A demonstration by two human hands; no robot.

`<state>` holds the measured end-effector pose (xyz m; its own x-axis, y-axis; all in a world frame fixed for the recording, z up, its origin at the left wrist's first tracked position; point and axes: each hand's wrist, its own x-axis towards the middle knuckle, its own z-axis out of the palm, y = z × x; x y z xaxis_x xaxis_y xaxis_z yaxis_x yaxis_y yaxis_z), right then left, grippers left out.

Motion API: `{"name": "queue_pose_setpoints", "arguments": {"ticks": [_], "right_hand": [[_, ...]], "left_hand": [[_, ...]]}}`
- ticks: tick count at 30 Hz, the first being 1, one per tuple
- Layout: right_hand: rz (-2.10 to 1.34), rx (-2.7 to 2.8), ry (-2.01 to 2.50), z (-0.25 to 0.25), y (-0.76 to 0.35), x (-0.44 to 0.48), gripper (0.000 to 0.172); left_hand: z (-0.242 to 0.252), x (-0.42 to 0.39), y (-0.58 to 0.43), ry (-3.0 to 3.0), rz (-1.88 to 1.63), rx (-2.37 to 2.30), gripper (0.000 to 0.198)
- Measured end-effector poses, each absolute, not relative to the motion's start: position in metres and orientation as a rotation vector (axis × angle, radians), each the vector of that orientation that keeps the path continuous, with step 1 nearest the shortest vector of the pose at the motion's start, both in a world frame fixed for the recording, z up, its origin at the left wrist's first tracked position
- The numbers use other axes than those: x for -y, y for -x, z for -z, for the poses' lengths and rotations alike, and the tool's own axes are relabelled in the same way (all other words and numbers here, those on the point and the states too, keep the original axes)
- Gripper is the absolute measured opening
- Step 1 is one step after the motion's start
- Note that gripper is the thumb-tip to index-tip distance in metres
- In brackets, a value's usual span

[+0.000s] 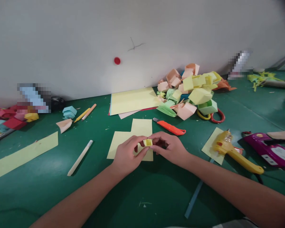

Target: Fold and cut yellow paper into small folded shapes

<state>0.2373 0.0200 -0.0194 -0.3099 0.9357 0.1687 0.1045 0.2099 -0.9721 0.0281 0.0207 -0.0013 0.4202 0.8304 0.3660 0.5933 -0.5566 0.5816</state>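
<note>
Between my two hands is a small yellow paper box point(148, 142), its open side facing me. My left hand point(130, 151) pinches its left side between thumb and fingers. On the opposite side, the fingertips of my right hand point(171, 148) press against it. Beneath the hands lies a pale yellow paper sheet point(142, 126) with a stepped outline, partly covered by them. Just beyond my right hand rests an orange utility knife point(169, 126).
A yellow glue gun point(237, 155) rests on a paper piece at right, beside a purple device point(270, 148). Folded paper boxes point(197, 85) are heaped near the wall, with scissors point(218, 116) by them. Stacked sheets point(133, 101) lie behind; a paper strip point(26, 155) lies left.
</note>
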Motion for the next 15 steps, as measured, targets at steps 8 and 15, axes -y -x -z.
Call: {"name": "queue_pose_setpoints", "arguments": {"ticks": [8, 15], "right_hand": [[-1.247, 1.647, 0.981, 0.0219, -0.2372, -0.0206, 0.026], [-1.287, 1.62, 0.986, 0.0227, -0.2376, -0.0215, 0.027]], "left_hand": [[0.0004, -0.0219, -0.0282, -2.243, -0.898, -1.237, 0.024], [0.0013, -0.0229, -0.0271, -2.243, -0.886, -1.21, 0.022]]}}
